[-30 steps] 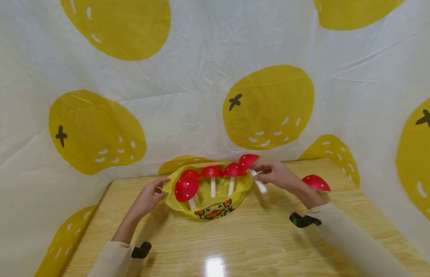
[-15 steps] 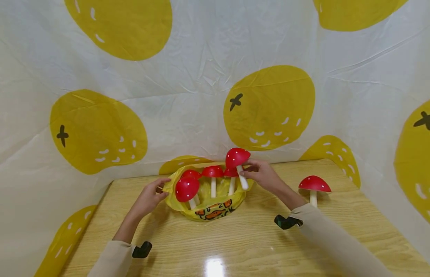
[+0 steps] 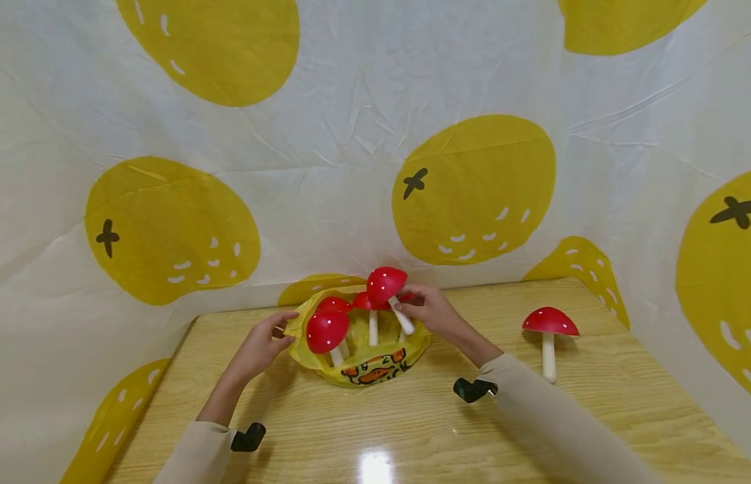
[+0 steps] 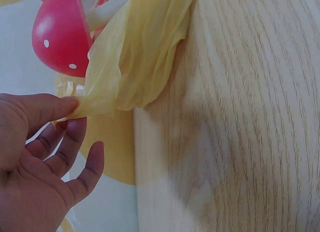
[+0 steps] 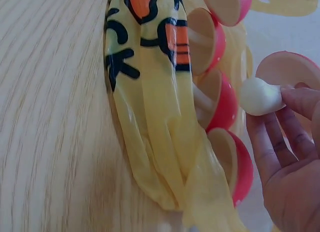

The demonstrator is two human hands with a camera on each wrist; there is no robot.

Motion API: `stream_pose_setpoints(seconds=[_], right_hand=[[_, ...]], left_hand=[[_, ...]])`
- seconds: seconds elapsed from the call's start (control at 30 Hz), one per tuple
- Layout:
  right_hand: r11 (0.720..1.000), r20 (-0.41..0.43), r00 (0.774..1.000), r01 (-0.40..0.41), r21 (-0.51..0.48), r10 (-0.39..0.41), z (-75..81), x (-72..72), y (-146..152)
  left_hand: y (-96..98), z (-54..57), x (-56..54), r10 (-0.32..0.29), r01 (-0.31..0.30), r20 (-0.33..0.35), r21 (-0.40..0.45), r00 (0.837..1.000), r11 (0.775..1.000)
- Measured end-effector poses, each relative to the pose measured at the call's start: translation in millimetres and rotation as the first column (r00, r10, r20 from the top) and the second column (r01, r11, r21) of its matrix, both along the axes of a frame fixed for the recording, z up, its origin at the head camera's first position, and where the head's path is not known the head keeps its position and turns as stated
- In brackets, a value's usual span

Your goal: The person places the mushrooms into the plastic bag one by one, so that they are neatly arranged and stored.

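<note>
Wood-grain table (image 3: 351,420), glare (image 3: 375,465) at six o'clock. White sheet (image 3: 327,134), yellow fruit print, hangs at twelve. Left hand (image 3: 261,344) pinches yellow bag (image 3: 375,370) at its nine o'clock. Right hand (image 3: 432,309) pinches tilted mushroom (image 3: 386,285) above bag's one o'clock; bagged mushrooms (image 3: 327,331) beneath. Lone mushroom (image 3: 548,329) on table, three o'clock.

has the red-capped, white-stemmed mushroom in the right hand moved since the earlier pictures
Yes: in the head view, the held mushroom moved left, from the right rim of the yellow plastic bag towards its middle.
</note>
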State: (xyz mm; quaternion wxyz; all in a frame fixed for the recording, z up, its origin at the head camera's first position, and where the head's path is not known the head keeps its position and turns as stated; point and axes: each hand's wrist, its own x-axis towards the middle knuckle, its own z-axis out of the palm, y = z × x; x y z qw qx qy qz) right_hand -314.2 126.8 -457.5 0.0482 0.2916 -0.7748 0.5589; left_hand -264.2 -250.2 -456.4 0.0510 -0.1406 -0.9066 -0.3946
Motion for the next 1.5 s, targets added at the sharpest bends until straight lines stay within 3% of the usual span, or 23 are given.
stream_pose_setpoints(seconds=[0.17, 0.6, 0.9, 1.13, 1.33, 1.5], right_hand=[[0.999, -0.019, 1.000, -0.007, 0.049, 0.008, -2.3, -2.0, -15], [0.989, 0.021, 1.000, 0.020, 0.148, -0.023, -12.4, -3.7, -46], [0.994, 0.107, 0.994, 0.016, 0.112, -0.028, -18.5, -2.8, -52], [0.997, 0.232, 0.972, 0.008, 0.080, -0.027, -23.9, 1.6, -52], [0.981, 0.211, 0.977, -0.025, 0.191, -0.017, -24.4, 6.3, -48], [0.977, 0.205, 0.979, -0.063, 0.205, 0.020, -23.8, 8.4, -46]], left_hand=[[-0.9, -0.3, 1.0, 0.003, -0.003, 0.000, -0.001, 1.000, 1.000], [-1.6, 0.4, 3.4, 0.002, -0.002, 0.004, -0.001, 1.000, 1.000], [-0.3, 2.3, 3.5, 0.014, -0.014, 0.017, 0.001, 1.000, 1.000], [2.1, 2.9, 5.3, 0.008, -0.008, 0.019, 0.009, 1.000, 1.000], [3.0, 4.1, 6.5, 0.007, -0.007, 0.014, -0.004, 1.000, 1.000], [2.8, 4.7, 7.2, 0.001, -0.001, 0.009, -0.005, 1.000, 1.000]])
